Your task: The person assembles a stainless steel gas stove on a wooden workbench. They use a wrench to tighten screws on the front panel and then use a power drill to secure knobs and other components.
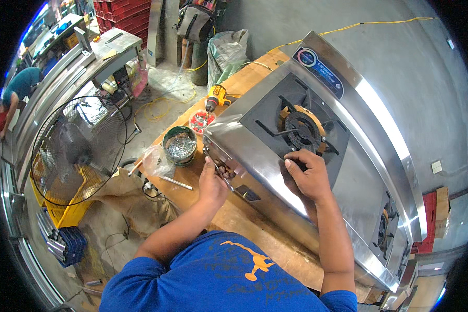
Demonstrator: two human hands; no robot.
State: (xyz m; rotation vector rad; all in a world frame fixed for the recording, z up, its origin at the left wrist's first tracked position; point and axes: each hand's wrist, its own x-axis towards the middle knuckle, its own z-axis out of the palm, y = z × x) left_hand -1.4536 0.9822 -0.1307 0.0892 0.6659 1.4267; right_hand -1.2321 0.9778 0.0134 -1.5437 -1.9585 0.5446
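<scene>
A stainless steel gas stove (275,177) with two burners lies at a slant across the wooden bench. At its front left corner is my left hand (213,183), thumb up and fingers curled around a thin metal edge or strip; the polished front hides or mirrors part of the fingers. My right hand (308,174) hovers at or just above the stove top, beside the nearer burner (302,129). Its thumb and fingers are pinched together, and anything between them is too small to make out. Below my left hand, a dark rectangular cutout (247,193) shows in the front panel.
A tub of small metal parts (180,146), a bowl of red pieces (202,120) and a yellow cordless drill (217,98) crowd the stove's left end on the wooden bench (218,216). A large fan (78,148) stands left. Another person (23,86) works far left.
</scene>
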